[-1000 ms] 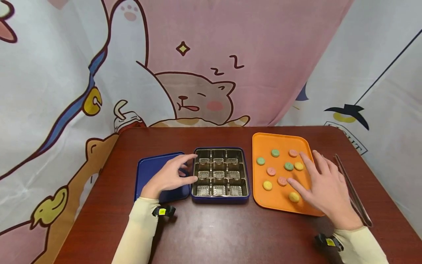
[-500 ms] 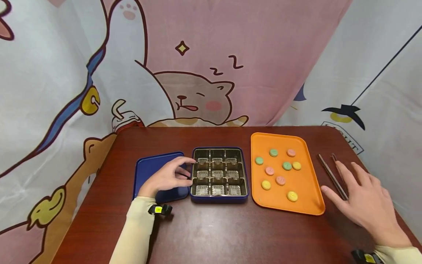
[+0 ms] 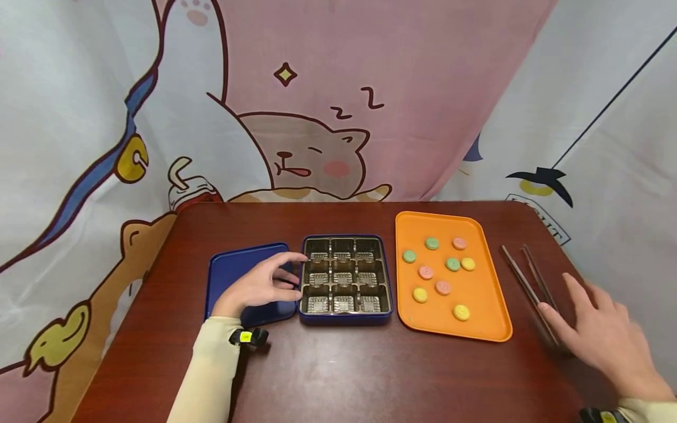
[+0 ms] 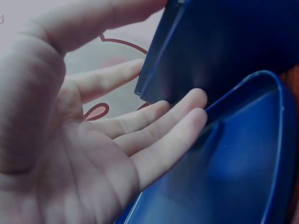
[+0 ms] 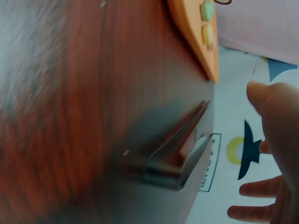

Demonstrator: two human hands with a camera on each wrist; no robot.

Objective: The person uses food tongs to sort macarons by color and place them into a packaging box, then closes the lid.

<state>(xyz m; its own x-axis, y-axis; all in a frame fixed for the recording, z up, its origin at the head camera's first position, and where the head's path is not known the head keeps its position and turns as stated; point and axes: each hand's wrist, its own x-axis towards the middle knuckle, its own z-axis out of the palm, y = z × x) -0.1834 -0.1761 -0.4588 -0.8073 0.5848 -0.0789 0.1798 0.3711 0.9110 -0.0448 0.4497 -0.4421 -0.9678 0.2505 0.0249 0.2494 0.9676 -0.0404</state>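
My left hand (image 3: 259, 286) is at the left side of a blue tin (image 3: 346, 319), thumb and fingers spread; in the left wrist view the fingertips (image 4: 194, 98) meet or nearly meet the tin's wall. A gold-brown insert divided into several compartments sits in the tin. Under that hand lies a blue lid (image 3: 224, 276). My right hand (image 3: 608, 341), fingers apart, is over the near end of metal tongs (image 3: 520, 279) on the table. In the right wrist view the tongs (image 5: 163, 176) show their bent end, apart from the visible fingers.
Right of the tin lies an orange tray (image 3: 483, 302). Several small round green, pink and yellow macaron-like pieces, such as a yellow one (image 3: 461, 312), are scattered on it. The brown table (image 3: 338, 370) ends at a printed curtain (image 3: 412, 88) behind.
My right hand has moved from above the orange tray rightward to the tongs, uncovering the tray's right side. The left hand stays beside the tin. The whole view shifts slightly.
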